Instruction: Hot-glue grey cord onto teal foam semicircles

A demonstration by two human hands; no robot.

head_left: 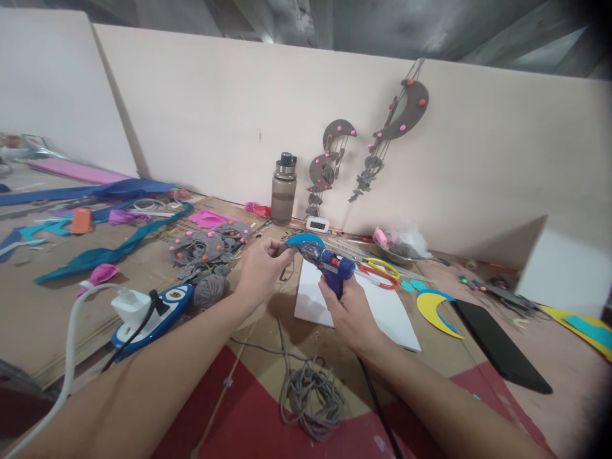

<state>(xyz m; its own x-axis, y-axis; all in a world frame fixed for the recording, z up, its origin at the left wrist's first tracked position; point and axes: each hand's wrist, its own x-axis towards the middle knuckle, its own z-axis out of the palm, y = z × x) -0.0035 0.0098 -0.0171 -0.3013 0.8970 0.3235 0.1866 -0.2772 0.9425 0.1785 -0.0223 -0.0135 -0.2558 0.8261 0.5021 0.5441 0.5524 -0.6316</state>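
Observation:
A blue hot glue gun (pixel 337 266) is gripped in my right hand (pixel 352 312), its nozzle pointing left. My left hand (pixel 261 271) pinches the end of a blue crescent (pixel 306 240), with grey material at the fingertips that I cannot make out clearly. The nozzle is close to this end; whether they touch is hidden. Beneath the glue gun lies a white sheet (pixel 310 299). From near my left hand, grey yarn runs down to a loose tangle of grey yarn (pixel 313 398) at the front.
A grey yarn ball (pixel 209 290) and a blue-white power strip (pixel 143 322) sit at left. Scissors (pixel 380 271), a yellow crescent (pixel 433 311) and a black phone (pixel 502 347) are at right. A bottle (pixel 284 191) stands behind. Grey crescent hangings (pixel 414 118) hang on the wall.

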